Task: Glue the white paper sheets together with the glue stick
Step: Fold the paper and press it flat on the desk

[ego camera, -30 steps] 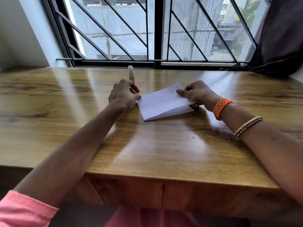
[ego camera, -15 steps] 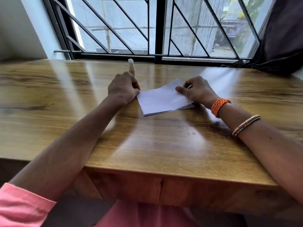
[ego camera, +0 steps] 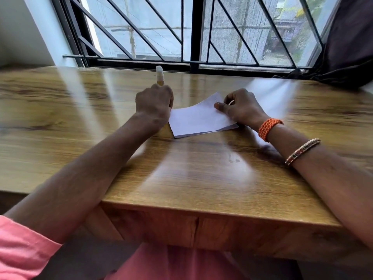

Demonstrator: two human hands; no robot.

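The white paper sheets (ego camera: 198, 120) lie stacked on the wooden table (ego camera: 181, 174), a lower sheet edge showing at the front right. My left hand (ego camera: 154, 103) is curled round the glue stick (ego camera: 159, 76), whose white tip and yellow body stick up above the fist, at the stack's left edge. My right hand (ego camera: 241, 108) rests on the stack's right side, its thumb pressing the top sheet and its fingers curled at the far corner. Something thin and pale shows between those fingers; I cannot tell what.
A barred window (ego camera: 193, 31) runs along the table's far edge. A dark curtain (ego camera: 349, 47) hangs at the back right and its hem rests on the tabletop. The near table edge (ego camera: 201, 209) is close to my body.
The top sheet's raised right side has come down flat onto the stack. My left fist with the glue stick has closed in on the stack's left edge. My right hand stays on the right side.
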